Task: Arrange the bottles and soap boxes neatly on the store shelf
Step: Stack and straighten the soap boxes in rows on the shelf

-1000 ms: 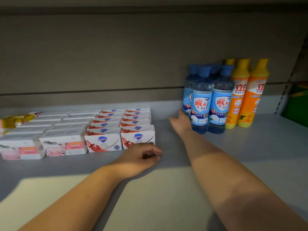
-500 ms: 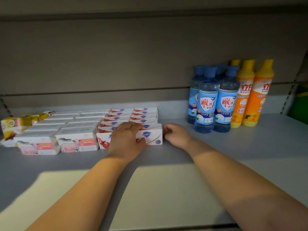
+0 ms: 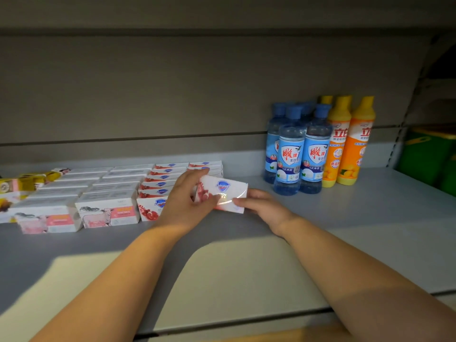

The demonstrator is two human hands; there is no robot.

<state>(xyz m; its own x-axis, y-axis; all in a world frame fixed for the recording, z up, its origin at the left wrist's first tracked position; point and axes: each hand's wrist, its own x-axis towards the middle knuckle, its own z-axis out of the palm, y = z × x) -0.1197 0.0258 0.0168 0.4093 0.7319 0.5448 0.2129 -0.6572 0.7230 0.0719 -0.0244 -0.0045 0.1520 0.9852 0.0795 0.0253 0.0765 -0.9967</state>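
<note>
A white soap box (image 3: 225,192) with a blue shield logo and red fruit print is tilted up at the front of the right-hand row. My left hand (image 3: 186,203) grips its left end, thumb on the front face. My right hand (image 3: 261,206) pinches its lower right corner. Rows of matching white soap boxes (image 3: 160,186) lie flat on the grey shelf (image 3: 370,218), with pink-labelled boxes (image 3: 108,211) to their left. Several blue bottles (image 3: 296,154) and orange bottles (image 3: 350,144) stand upright at the back right.
Yellow packets (image 3: 22,182) lie at the far left of the shelf. A green container (image 3: 427,156) sits beyond the right upright. The grey back panel (image 3: 172,95) closes off the rear. The shelf's front edge (image 3: 246,322) runs below my forearms.
My right hand left the blue bottles and came left to the front soap box. My left hand moved onto that box, and together they have tipped it up off the shelf.
</note>
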